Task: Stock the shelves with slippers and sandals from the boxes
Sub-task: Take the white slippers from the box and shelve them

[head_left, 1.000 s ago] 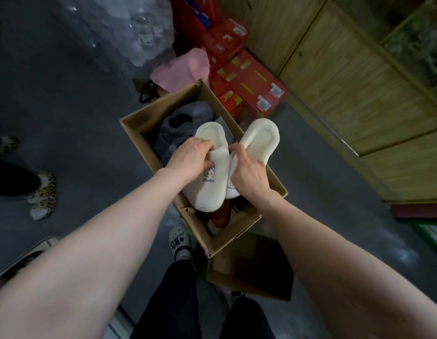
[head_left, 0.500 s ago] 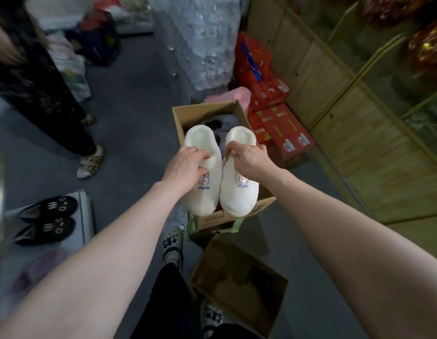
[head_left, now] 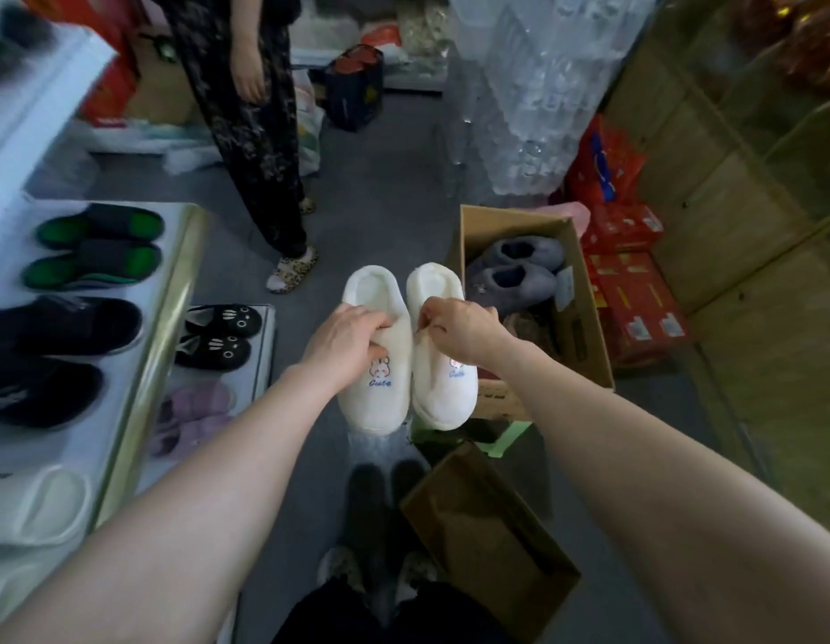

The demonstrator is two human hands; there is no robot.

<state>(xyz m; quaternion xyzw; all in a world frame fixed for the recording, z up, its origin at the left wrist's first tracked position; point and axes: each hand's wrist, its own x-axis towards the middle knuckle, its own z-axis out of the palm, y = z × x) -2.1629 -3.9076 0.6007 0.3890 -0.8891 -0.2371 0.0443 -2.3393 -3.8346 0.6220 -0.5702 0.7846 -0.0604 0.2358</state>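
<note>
I hold a pair of white plush slippers side by side above the floor, toes toward me. My left hand [head_left: 345, 334] grips the left white slipper [head_left: 375, 402] at its opening. My right hand [head_left: 459, 330] pinches the right white slipper [head_left: 445, 392] the same way. To their right stands an open cardboard box [head_left: 585, 290] with grey plush slippers [head_left: 520, 271] inside. On my left is a white shelf [head_left: 124, 364] with green-soled slippers [head_left: 97, 253], black slippers [head_left: 59, 327] and a lower tier with black cat-face slippers [head_left: 220, 339] and lilac ones [head_left: 194, 413].
A person in dark patterned trousers [head_left: 245, 123] stands ahead on the grey floor, wearing leopard-print slippers [head_left: 292, 274]. An empty brown box [head_left: 487, 536] lies by my feet. Red cartons [head_left: 636, 295], a wooden cabinet [head_left: 752, 225] and wrapped clear glassware [head_left: 543, 86] fill the right side.
Both hands lifted the white pair out of the box and carried it left, away from the box. My view swung left and up, bringing the shelf and the standing person into sight.
</note>
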